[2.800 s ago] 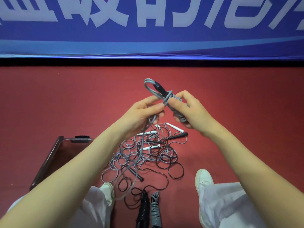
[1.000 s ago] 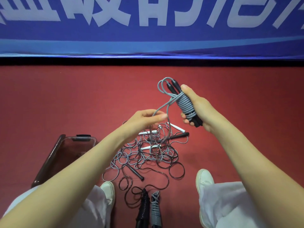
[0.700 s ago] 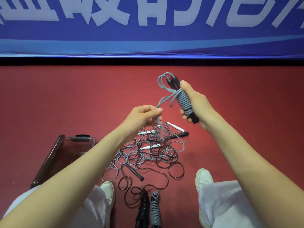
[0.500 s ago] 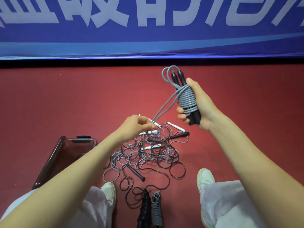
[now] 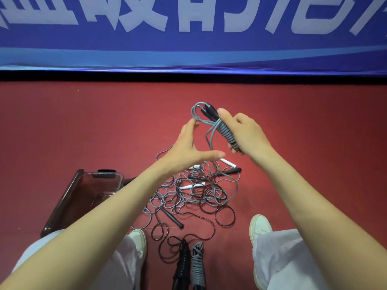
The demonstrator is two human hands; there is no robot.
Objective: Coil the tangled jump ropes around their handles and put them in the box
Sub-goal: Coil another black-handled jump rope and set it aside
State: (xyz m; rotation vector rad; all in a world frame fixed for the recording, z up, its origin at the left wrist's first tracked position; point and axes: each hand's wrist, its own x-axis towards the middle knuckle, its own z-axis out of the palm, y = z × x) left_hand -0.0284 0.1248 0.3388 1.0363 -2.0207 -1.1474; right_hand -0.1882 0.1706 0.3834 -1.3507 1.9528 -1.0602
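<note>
Lifted off the tangle (image 5: pixel 199 191), the left hand (image 5: pixel 188 147) spreads released beside the grey coiled rope (image 5: pixel 225 132) the right hand (image 5: pixel 245 132) grasps mid-frame, over red floor (image 5: pixel 83 126) below a blue banner (image 5: pixel 188 45).

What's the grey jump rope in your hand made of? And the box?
The grey rope looks like smooth plastic or rubbery cord: it bends into neat, even rings round its black handles, which look matte, maybe plastic or foam. The box looks like clear hard plastic with a dark rim: the red floor shows through its wall.
</note>
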